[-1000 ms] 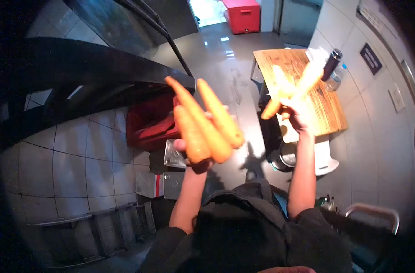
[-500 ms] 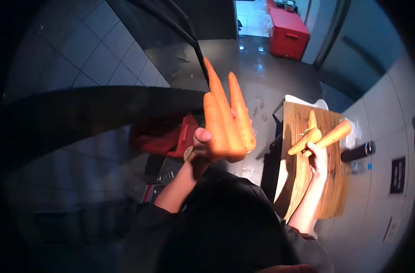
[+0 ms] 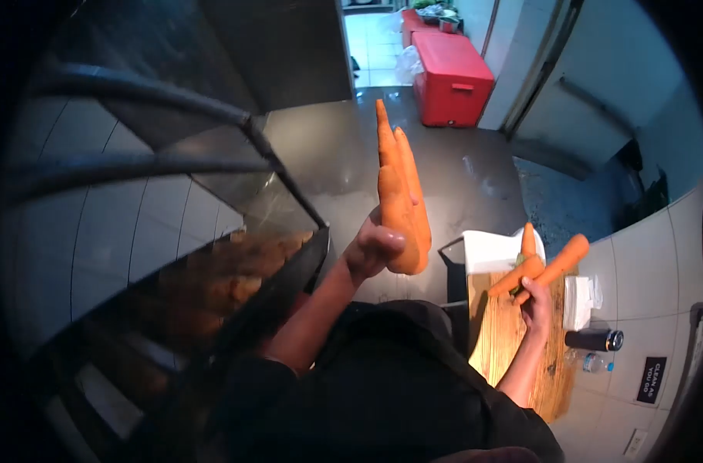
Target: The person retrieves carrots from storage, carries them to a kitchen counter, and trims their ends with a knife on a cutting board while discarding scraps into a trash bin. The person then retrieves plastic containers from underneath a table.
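Several long orange carrots stand bunched, tips up, in my left hand, which is closed around their thick lower ends. More carrots cross one another in my right hand, its fingers wrapped round them and its thumb on top. A bit of green shows between the carrots on the right. My right hand is above the wooden table; my left is out in front of my body over the floor. The fingers behind the left bunch are mostly hidden.
A white chair stands at the table's far end. A dark flask and a plastic bottle are by the right wall. A red cooler box sits ahead near the doorway. Dark metal rails run along the left.
My view has turned and moved, bringing the red cooler box nearer and more of the rails into sight. The left bunch now appears more edge-on. Both hands keep their carrots.
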Demonstrator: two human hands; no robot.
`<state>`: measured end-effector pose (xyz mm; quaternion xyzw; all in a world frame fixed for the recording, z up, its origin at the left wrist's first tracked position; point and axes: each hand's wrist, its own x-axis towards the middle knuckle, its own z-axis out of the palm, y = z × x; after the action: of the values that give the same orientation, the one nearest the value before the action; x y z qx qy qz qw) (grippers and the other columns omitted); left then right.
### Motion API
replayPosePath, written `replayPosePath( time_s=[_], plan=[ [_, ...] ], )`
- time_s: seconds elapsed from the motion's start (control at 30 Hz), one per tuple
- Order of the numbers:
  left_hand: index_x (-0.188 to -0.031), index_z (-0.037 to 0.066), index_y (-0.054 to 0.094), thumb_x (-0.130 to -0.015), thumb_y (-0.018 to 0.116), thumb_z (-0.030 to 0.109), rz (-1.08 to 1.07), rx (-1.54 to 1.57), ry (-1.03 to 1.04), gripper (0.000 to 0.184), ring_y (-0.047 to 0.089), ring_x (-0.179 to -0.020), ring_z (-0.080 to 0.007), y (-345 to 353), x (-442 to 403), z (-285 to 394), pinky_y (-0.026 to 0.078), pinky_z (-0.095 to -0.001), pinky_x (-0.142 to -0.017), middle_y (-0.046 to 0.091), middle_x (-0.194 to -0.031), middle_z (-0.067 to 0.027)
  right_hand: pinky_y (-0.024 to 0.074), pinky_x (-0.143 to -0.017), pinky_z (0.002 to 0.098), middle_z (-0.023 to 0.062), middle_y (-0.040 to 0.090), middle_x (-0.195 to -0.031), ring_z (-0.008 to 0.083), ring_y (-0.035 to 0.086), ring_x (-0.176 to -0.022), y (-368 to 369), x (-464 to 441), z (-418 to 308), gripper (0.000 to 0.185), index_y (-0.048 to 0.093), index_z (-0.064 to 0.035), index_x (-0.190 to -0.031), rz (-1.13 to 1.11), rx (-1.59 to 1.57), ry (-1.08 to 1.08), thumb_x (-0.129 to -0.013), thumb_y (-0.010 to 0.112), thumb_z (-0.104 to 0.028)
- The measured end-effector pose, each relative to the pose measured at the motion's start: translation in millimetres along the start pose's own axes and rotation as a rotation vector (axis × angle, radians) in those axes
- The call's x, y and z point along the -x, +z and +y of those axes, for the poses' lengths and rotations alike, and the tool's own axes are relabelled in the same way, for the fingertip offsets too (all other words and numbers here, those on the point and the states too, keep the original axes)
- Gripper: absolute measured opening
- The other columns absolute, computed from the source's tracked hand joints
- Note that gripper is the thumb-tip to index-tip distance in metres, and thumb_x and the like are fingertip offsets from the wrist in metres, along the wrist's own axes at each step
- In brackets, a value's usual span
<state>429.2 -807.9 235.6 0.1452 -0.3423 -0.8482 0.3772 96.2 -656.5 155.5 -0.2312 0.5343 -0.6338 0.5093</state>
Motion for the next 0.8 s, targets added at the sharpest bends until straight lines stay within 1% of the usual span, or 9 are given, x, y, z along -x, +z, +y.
replayPosePath(
  time_s=[0.13,0.17,0.23,0.4,0.5,0.53,0.6,0.73,0.8],
  plan=[
    [-0.130,0.005,0.041,-0.056,0.068,0.022,-0.006,-0.026,-0.027,0.081,0.055,-0.105,-0.0284,-44,-78,28,0.044,-0.0412,-0.095,0.052,-0.114,-0.0118,0.0466,-0.069,0.0276,0.0062,0.059,-0.092,0.0158,0.057,-0.079,-13,-46,6,0.037,0.055,0.0011,-0.109,0.123,0.089,0.059,-0.077,0.067,-0.014],
    [-0.128,0.004,0.043,-0.060,0.067,0.013,-0.016,0.076,0.010,0.072,0.057,-0.102,-0.0310,-62,-101,31,0.047,-0.0426,-0.090,0.052,-0.111,-0.0138,0.0467,-0.069,0.0276,0.0063,0.059,-0.092,0.0159,0.057,-0.079,-12,-69,9,0.038,0.055,0.0012,-0.109,0.138,0.088,0.069,-0.076,0.067,-0.013],
    [-0.130,0.002,0.042,-0.060,0.069,0.015,-0.036,0.127,0.011,0.076,0.056,-0.105,-0.0314,-87,-146,47,0.046,-0.0438,-0.094,0.053,-0.114,-0.0150,0.0468,-0.069,0.0282,0.0068,0.058,-0.092,0.0164,0.057,-0.079,17,-114,1,0.039,0.054,0.0018,-0.110,0.111,0.079,0.042,-0.076,0.066,-0.013],
    [-0.130,-0.001,0.042,-0.058,0.070,0.019,0.088,0.071,0.096,0.079,0.056,-0.107,-0.0340,-146,-227,118,0.045,-0.0453,-0.097,0.053,-0.116,-0.0176,0.0500,-0.068,0.0304,0.0088,0.058,-0.091,0.0190,0.059,-0.078,95,-267,-24,0.045,0.051,0.0020,-0.114,-0.021,0.061,-0.089,-0.074,0.064,-0.014],
    [-0.126,0.000,0.045,-0.057,0.070,0.021,0.186,0.085,0.154,0.077,0.055,-0.109,-0.0344,-172,-264,163,0.044,-0.0453,-0.099,0.052,-0.118,-0.0195,0.0508,-0.068,0.0296,0.0078,0.058,-0.094,0.0172,0.060,-0.081,139,-378,-40,0.043,0.052,-0.0001,-0.114,-0.194,0.009,-0.015,-0.076,0.066,-0.014],
    [-0.125,0.000,0.046,-0.057,0.070,0.022,0.188,0.096,0.229,0.075,0.054,-0.110,-0.0345,-163,-242,150,0.044,-0.0454,-0.099,0.052,-0.119,-0.0199,0.0509,-0.067,0.0287,0.0076,0.059,-0.094,0.0160,0.060,-0.080,143,-379,-38,0.043,0.052,-0.0008,-0.114,-0.253,0.010,-0.058,-0.077,0.067,-0.015],
    [-0.116,0.004,0.053,-0.056,0.070,0.027,0.203,0.075,0.253,0.066,0.049,-0.118,-0.0347,-193,-277,188,0.041,-0.0494,-0.102,0.047,-0.124,-0.0147,0.0491,-0.064,0.0237,0.0037,0.059,-0.089,0.0122,0.057,-0.072,202,-443,-66,0.039,0.054,0.0005,-0.115,-0.404,-0.057,0.009,-0.080,0.069,-0.010],
    [-0.118,0.005,0.052,-0.060,0.067,0.033,0.271,0.015,0.300,0.066,0.047,-0.120,-0.0355,-249,-338,231,0.040,-0.0508,-0.101,0.045,-0.127,-0.0152,0.0510,-0.060,0.0243,0.0067,0.061,-0.089,0.0132,0.060,-0.070,275,-553,-80,0.040,0.054,0.0019,-0.113,-0.430,-0.074,-0.016,-0.078,0.068,-0.010],
    [-0.121,0.006,0.048,-0.060,0.067,0.043,0.316,-0.101,0.339,0.073,0.044,-0.122,-0.0351,-246,-337,242,0.038,-0.0489,-0.102,0.043,-0.129,-0.0153,0.0503,-0.060,0.0241,0.0069,0.061,-0.088,0.0132,0.059,-0.071,284,-562,-82,0.040,0.054,0.0023,-0.113,-0.428,-0.036,-0.028,-0.077,0.068,-0.010]
  ],
)
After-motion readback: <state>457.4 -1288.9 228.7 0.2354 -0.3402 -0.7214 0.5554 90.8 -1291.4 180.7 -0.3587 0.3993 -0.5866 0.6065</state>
